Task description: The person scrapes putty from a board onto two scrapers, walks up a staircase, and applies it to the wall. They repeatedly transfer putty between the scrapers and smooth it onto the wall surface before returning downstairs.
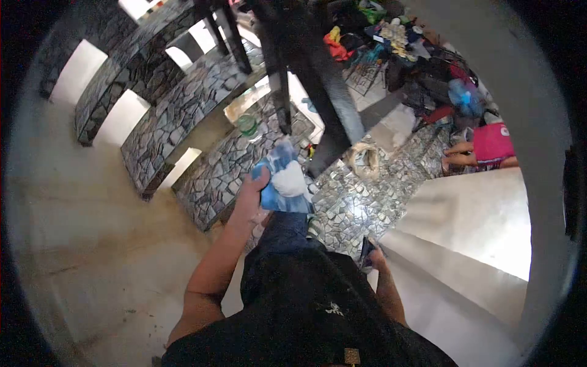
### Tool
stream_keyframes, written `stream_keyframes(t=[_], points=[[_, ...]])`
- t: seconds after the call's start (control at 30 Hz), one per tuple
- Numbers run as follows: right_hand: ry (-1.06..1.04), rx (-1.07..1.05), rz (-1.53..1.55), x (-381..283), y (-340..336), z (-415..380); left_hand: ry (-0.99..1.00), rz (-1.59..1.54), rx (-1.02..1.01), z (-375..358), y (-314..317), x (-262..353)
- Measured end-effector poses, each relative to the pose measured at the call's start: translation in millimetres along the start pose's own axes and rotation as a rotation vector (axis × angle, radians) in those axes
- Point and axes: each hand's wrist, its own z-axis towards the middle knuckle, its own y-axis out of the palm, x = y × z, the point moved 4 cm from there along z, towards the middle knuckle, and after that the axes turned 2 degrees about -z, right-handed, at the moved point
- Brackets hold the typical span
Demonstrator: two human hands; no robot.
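Dark object (367,247) in right hand (377,258) looks blurred.

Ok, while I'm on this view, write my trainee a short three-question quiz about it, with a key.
1. Which hand holds the blue, flat, board-like piece bearing a white, rounded lump?
2. True or false: the green, round object is in the right hand.
3. What covers the grey, shiny floor ahead? A: straight wooden planks; B: irregular stone-like pieces; C: red carpet.

Key:
1. The left hand.
2. False; the right hand holds a dark item, and the green object is apart from both hands.
3. B.
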Motion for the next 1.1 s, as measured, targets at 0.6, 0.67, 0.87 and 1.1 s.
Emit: stream_keyframes(t=[0.6, 0.67, 0.87, 1.1], points=[[0.207, 0.773, -0.033, -200.9, 124.7, -184.2, -0.111, 0.298, -0.150, 78.3, -57.1, 252.6], [0.264, 0.942, 0.141, -209.7, 134.5, -238.2, -0.215, 0.351, -0.242, 67.6, -27.3, 258.5], [0.128, 1.603, 0.713, -212.4, 87.9, -346.0, -0.376, 0.417, -0.454, 67.0, 4.9, 267.7], [-0.362, 2.094, 0.661, -352.7, -64.3, -454.1, -0.425, 0.540, -0.552, 138.1, 39.0, 298.7]])
